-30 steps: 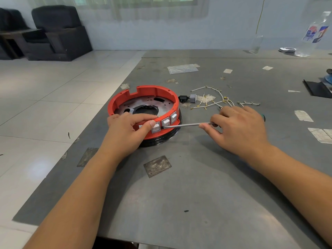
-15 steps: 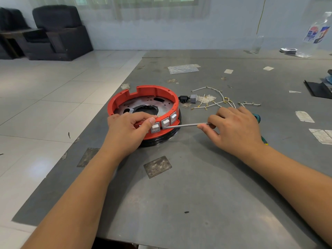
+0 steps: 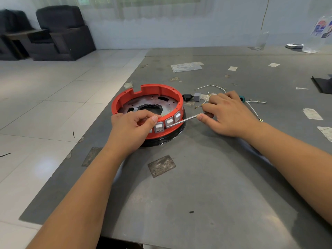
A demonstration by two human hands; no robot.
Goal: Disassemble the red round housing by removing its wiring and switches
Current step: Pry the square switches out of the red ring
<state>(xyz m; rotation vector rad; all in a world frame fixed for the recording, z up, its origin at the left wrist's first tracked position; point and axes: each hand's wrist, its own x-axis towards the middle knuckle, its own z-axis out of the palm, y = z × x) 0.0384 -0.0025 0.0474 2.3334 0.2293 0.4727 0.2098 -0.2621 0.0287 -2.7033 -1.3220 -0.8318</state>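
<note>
Right hand (image 3: 228, 114), pinching the screwdriver (image 3: 186, 119), had tilted its tip under the middle switch (image 3: 169, 121); left hand (image 3: 133, 128) kept gripping the red housing (image 3: 125, 101) — prying likely begun.

Pale glossy floor tiles (image 3: 53, 97) stretch left, catching soft glare — two dark upholstered armchairs (image 3: 61, 33) sit against the light bluish-grey wall (image 3: 179, 29). Up top, a sheer-curtained window (image 3: 143, 4) — daylight filtering through.
</note>
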